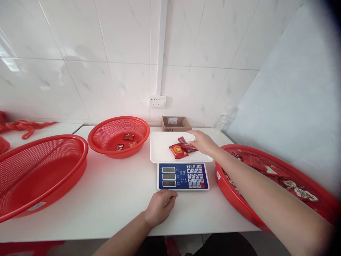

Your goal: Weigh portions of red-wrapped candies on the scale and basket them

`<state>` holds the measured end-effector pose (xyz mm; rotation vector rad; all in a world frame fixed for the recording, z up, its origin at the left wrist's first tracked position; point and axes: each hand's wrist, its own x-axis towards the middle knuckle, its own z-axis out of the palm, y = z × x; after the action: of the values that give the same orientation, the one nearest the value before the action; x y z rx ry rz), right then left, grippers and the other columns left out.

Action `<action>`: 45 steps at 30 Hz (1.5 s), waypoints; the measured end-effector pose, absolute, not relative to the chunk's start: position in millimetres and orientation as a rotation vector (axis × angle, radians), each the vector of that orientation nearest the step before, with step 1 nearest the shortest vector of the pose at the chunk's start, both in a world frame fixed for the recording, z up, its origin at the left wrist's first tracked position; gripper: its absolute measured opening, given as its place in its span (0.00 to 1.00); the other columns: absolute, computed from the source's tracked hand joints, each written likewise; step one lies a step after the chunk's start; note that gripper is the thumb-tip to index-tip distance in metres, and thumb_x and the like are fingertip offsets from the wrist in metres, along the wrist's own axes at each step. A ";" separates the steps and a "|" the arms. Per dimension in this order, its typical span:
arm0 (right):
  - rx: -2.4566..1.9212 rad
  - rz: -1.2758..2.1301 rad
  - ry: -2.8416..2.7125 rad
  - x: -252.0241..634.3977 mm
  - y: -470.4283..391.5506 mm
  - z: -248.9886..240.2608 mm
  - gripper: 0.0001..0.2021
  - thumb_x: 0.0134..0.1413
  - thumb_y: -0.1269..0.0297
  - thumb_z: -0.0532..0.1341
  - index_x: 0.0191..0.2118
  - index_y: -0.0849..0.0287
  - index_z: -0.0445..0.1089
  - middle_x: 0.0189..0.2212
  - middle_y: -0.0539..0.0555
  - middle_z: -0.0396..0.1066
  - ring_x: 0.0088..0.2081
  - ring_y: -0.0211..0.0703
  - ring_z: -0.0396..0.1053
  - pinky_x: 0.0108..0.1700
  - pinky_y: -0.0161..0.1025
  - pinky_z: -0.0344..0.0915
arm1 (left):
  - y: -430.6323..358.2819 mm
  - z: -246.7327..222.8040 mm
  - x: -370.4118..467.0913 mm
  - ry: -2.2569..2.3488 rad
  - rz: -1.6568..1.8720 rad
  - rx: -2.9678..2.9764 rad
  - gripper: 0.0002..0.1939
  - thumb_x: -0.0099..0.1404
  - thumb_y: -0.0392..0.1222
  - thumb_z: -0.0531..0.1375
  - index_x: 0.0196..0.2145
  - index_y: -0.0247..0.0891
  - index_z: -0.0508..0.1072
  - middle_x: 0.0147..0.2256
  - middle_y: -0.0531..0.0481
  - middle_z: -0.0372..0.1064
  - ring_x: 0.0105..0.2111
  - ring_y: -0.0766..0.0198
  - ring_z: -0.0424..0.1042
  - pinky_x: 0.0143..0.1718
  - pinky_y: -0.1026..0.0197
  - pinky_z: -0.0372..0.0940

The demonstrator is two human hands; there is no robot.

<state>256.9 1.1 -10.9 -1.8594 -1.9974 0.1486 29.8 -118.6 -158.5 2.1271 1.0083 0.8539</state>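
A white tray (160, 145) tops a digital scale with a blue keypad panel (183, 176). On the tray lie a few red wrapped packets (178, 150). My right hand (203, 142) reaches over the tray's right side, its fingers at a dark red packet with white print; the grip is partly hidden. My left hand (160, 206) rests on the white table just in front of the scale, with its fingers curled together and nothing visible in them.
At the right, a red basket (226, 190) holds many packets. A smaller red basket (119, 153) behind left holds a few packets; a large one (64, 179) stands at the left. Behind the scale are a cardboard box (176, 124) and a clear plastic item (220, 121).
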 end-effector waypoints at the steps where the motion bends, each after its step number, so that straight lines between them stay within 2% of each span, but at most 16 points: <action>1: -1.851 0.149 -1.980 256.9 0.4 -10.7 0.21 0.52 0.66 0.57 0.54 0.60 0.62 0.53 0.59 0.62 0.51 0.45 0.62 0.52 0.39 0.59 | -118.4 -158.7 29.8 1.006 0.856 2.129 0.12 0.63 0.37 0.51 0.39 0.42 0.72 0.36 0.51 0.74 0.37 0.64 0.72 0.39 0.64 0.66; 4: -1.831 0.153 -1.935 261.0 -0.8 -11.6 0.20 0.52 0.65 0.56 0.52 0.61 0.63 0.50 0.60 0.63 0.51 0.45 0.62 0.52 0.39 0.58 | -118.3 -158.9 29.5 0.995 0.853 2.136 0.12 0.63 0.37 0.51 0.39 0.41 0.72 0.36 0.51 0.74 0.36 0.65 0.72 0.39 0.65 0.66; 12: -1.904 0.273 -1.935 275.0 -6.4 -16.9 0.23 0.43 0.76 0.57 0.49 0.58 0.65 0.50 0.58 0.61 0.48 0.42 0.64 0.52 0.37 0.59 | -119.2 -155.5 29.3 1.006 0.816 2.126 0.12 0.63 0.37 0.50 0.40 0.41 0.73 0.37 0.50 0.74 0.37 0.64 0.72 0.39 0.63 0.66; 18: -1.895 0.209 -1.955 268.7 -9.3 -23.1 0.24 0.44 0.73 0.60 0.52 0.57 0.63 0.49 0.59 0.59 0.48 0.44 0.65 0.52 0.40 0.60 | -119.4 -155.8 29.6 1.013 0.817 2.124 0.13 0.63 0.37 0.50 0.39 0.41 0.73 0.37 0.49 0.74 0.36 0.63 0.72 0.39 0.63 0.67; 22: -1.718 0.223 -2.066 267.1 -8.1 -28.4 0.24 0.48 0.73 0.57 0.54 0.55 0.61 0.56 0.57 0.54 0.54 0.44 0.60 0.55 0.40 0.58 | -119.1 -155.4 29.6 1.018 0.823 2.115 0.13 0.63 0.38 0.50 0.39 0.41 0.73 0.37 0.50 0.74 0.36 0.63 0.72 0.39 0.63 0.67; 25: -1.768 0.184 -2.048 268.8 -9.0 -31.5 0.24 0.50 0.74 0.55 0.55 0.56 0.60 0.60 0.56 0.49 0.57 0.45 0.57 0.56 0.41 0.58 | -118.9 -155.3 29.9 1.027 0.825 2.109 0.12 0.63 0.38 0.51 0.39 0.41 0.73 0.37 0.50 0.74 0.36 0.63 0.72 0.40 0.63 0.67; 29: -1.852 0.101 -2.052 271.5 -14.7 -31.4 0.21 0.51 0.71 0.55 0.53 0.56 0.62 0.59 0.57 0.52 0.56 0.46 0.58 0.56 0.42 0.56 | -119.1 -155.2 30.0 1.021 0.820 2.114 0.12 0.63 0.37 0.50 0.39 0.41 0.73 0.37 0.50 0.74 0.36 0.63 0.72 0.39 0.63 0.67; 35: -1.830 0.085 -2.122 272.3 -22.4 -26.6 0.18 0.52 0.70 0.54 0.50 0.55 0.65 0.52 0.56 0.62 0.53 0.45 0.62 0.55 0.42 0.57 | -118.7 -156.3 29.6 1.006 0.799 2.116 0.13 0.64 0.38 0.50 0.40 0.41 0.73 0.37 0.49 0.74 0.36 0.63 0.72 0.39 0.63 0.66; 45: -1.891 0.097 -2.158 274.6 -20.7 -30.1 0.16 0.53 0.68 0.54 0.49 0.58 0.66 0.50 0.57 0.66 0.51 0.45 0.63 0.53 0.41 0.58 | -119.3 -156.0 29.4 1.014 0.818 2.103 0.12 0.63 0.38 0.50 0.39 0.41 0.73 0.37 0.50 0.74 0.37 0.63 0.72 0.40 0.63 0.66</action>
<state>274.6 -20.7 -30.1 -1.8906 -2.1575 0.0973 29.4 -119.3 -156.0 2.1031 1.0140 0.8177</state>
